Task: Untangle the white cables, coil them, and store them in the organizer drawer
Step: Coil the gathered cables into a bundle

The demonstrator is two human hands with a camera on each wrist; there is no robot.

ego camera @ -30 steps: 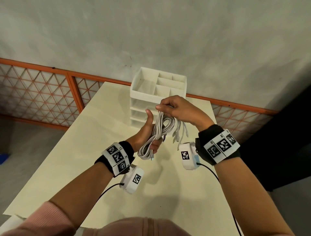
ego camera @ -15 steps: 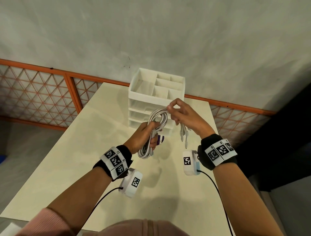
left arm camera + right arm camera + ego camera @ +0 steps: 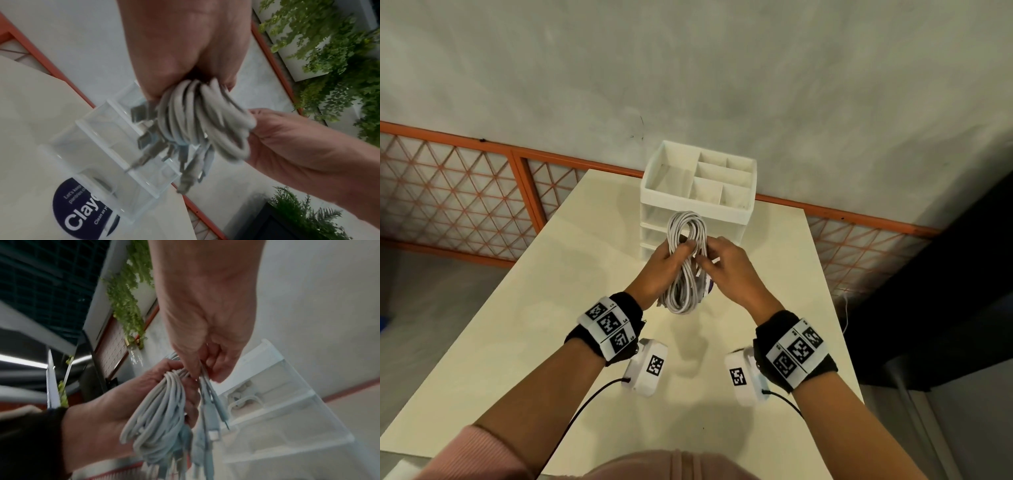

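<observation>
The left hand [image 3: 659, 270] grips the coiled white cables [image 3: 686, 260] around their middle, above the bench [image 3: 551, 308]. The right hand [image 3: 732, 274] pinches their loose connector ends, just before the organizer [image 3: 698, 202] at the bench's far edge.

Both forearms reach forward, the left hand [image 3: 663, 270] curled around the cable coil [image 3: 686, 260] while the right hand [image 3: 729, 270] pinches its strands just beside it.

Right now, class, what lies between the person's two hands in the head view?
The coiled white cables lie between them: the left hand grips the bundle, and the right hand pinches its loose ends.
</observation>
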